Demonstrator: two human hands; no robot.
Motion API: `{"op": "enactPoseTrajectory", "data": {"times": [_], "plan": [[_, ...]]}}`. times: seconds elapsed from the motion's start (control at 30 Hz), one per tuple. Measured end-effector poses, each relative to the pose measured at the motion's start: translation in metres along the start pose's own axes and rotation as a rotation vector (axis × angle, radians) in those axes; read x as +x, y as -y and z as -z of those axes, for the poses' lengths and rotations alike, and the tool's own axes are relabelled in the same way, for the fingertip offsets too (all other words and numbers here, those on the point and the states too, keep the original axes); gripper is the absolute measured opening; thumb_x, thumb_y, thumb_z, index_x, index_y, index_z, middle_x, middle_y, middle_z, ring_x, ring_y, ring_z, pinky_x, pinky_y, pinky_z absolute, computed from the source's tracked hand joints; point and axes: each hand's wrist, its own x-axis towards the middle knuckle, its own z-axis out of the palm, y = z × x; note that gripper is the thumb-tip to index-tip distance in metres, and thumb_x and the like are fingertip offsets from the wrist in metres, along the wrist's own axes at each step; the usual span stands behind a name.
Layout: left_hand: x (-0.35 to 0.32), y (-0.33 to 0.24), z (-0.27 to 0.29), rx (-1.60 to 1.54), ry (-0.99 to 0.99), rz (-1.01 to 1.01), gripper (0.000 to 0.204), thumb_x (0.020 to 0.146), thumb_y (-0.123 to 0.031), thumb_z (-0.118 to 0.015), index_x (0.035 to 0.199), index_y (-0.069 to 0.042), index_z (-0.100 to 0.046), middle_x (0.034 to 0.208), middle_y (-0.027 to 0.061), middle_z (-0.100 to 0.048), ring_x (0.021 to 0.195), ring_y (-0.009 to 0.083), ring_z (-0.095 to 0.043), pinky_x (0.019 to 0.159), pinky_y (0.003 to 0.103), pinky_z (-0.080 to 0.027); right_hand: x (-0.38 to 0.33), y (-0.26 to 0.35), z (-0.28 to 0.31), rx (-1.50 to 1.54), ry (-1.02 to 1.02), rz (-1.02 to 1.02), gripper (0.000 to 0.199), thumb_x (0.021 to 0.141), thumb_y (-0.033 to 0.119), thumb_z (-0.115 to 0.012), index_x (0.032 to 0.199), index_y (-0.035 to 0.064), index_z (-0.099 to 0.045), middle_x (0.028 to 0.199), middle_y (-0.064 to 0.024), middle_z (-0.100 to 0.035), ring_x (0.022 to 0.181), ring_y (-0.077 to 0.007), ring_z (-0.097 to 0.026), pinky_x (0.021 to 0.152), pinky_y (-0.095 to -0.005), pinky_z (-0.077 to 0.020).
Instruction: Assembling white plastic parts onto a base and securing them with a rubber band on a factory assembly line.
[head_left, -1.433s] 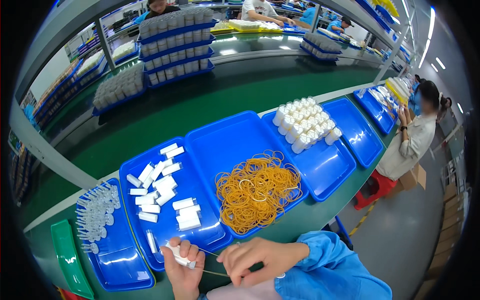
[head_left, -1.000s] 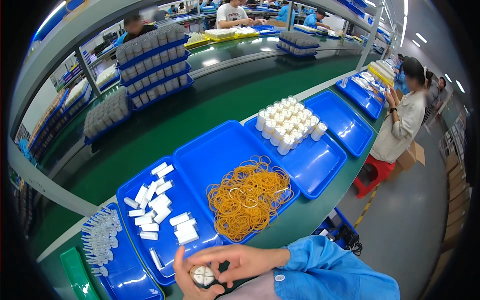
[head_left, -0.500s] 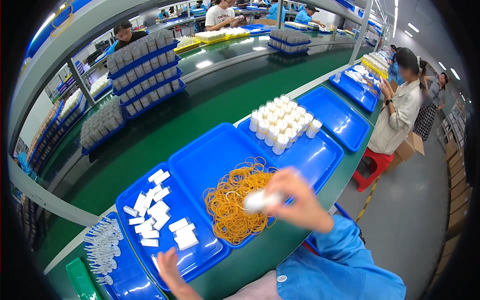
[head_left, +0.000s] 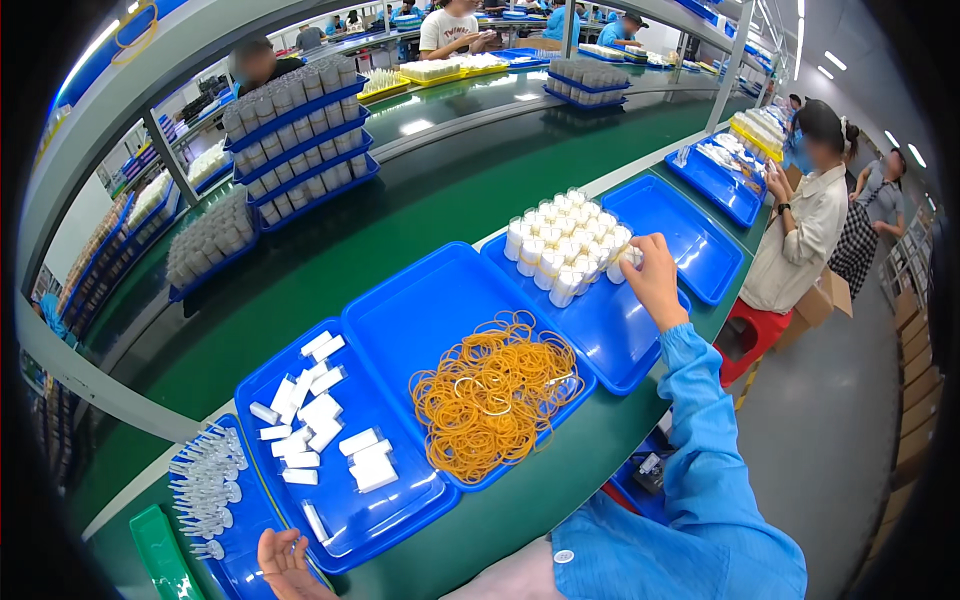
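The right hand (head_left: 650, 275) has its thumb and fingers bent in around 1 white bundle (head_left: 619, 266), gripping it near the top. That bundle sits under the fingertips, at the right edge of the upright group of bundles (head_left: 558, 240) in the bundle tray (head_left: 625, 350); the fingers partly hide it, so I cannot tell whether its base touches the tray. The left hand (head_left: 287, 567) is loosely open, fingers slightly curled, with 0 things seen in it, just beside the near left corner of the block tray (head_left: 400, 515).

The group has upwards of 20 bundles, overlapping too much for an exact count. The block tray holds about 17 white blocks (head_left: 320, 410): 2 at the far end, 3 together toward the right, 1 alone near the front edge and roughly 11 heaped between. The band tray (head_left: 420, 310) carries 1 tangled heap of rubber bands (head_left: 490, 395), too many to count. 1 stick tray (head_left: 252, 545) bears a crowd of clear sticks (head_left: 208, 490), beside 1 green tray (head_left: 160, 555).
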Motion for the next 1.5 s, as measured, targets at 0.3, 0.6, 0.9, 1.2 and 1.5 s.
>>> {"op": "enactPoseTrajectory", "data": {"times": [0.3, 0.6, 0.9, 1.2, 1.5], "plan": [[-0.004, 0.015, 0.009, 0.034, 0.022, -0.026, 0.055, 0.099, -0.040, -0.043, 0.125, 0.008, -0.049, 0.114, 0.0208, -0.059, 0.107, 0.0303, -0.057, 0.097, 0.042, -0.044, -0.001, -0.006, -0.015, -0.043, -0.008, 0.025, 0.034, 0.072, 0.010, -0.073, 0.104, 0.0032, -0.063, 0.104, -0.0138, -0.055, 0.087, -0.0358, -0.061, 0.076, -0.0433, -0.0502], [0.023, 0.027, 0.073, 0.307, -0.176, 0.031, 0.039, 0.097, -0.023, -0.053, 0.122, 0.007, -0.052, 0.113, 0.0175, -0.060, 0.104, 0.0261, -0.059, 0.090, 0.036, -0.048, -0.004, 0.032, 0.014, 0.266, -0.120, -0.008, 0.034, 0.076, 0.004, -0.069, 0.110, 0.0052, -0.063, 0.102, -0.0061, -0.052, 0.068, -0.0113, -0.050, 0.062, -0.0258, -0.0453], [0.091, 0.051, 0.147, 1.328, -0.011, -0.086, 0.046, 0.081, -0.022, -0.069, 0.123, -0.008, -0.056, 0.111, 0.0168, -0.061, 0.098, 0.0335, -0.060, 0.086, 0.041, -0.047, -0.058, 0.252, 0.005, 0.691, 0.501, 0.622, 0.026, 0.078, 0.002, -0.066, 0.105, 0.0050, -0.063, 0.101, -0.0114, -0.059, 0.082, -0.0204, -0.059, 0.073, -0.0323, -0.0488], [0.102, 0.039, 0.148, 1.472, -0.184, -0.334, 0.026, 0.083, -0.012, -0.068, 0.107, -0.007, -0.058, 0.087, 0.0093, -0.062, 0.074, 0.0232, -0.061, 0.068, 0.033, -0.049, -0.120, 0.348, -0.071, 0.593, 0.841, 1.020, 0.009, 0.080, 0.009, -0.065, 0.088, 0.0065, -0.066, 0.092, -0.0100, -0.064, 0.091, -0.0300, -0.060, 0.079, -0.0425, -0.0480], [0.022, -0.006, 0.104, 0.011, -0.427, -0.048, 0.021, 0.092, -0.005, -0.059, 0.112, -0.002, -0.054, 0.098, 0.0089, -0.063, 0.086, 0.0165, -0.065, 0.077, 0.028, -0.054, -0.131, 0.333, -0.090, 0.170, 0.840, 1.105, 0.015, 0.072, 0.003, -0.063, 0.087, 0.0004, -0.062, 0.089, -0.0157, -0.062, 0.087, -0.0321, -0.062, 0.075, -0.0413, -0.0514]]}}
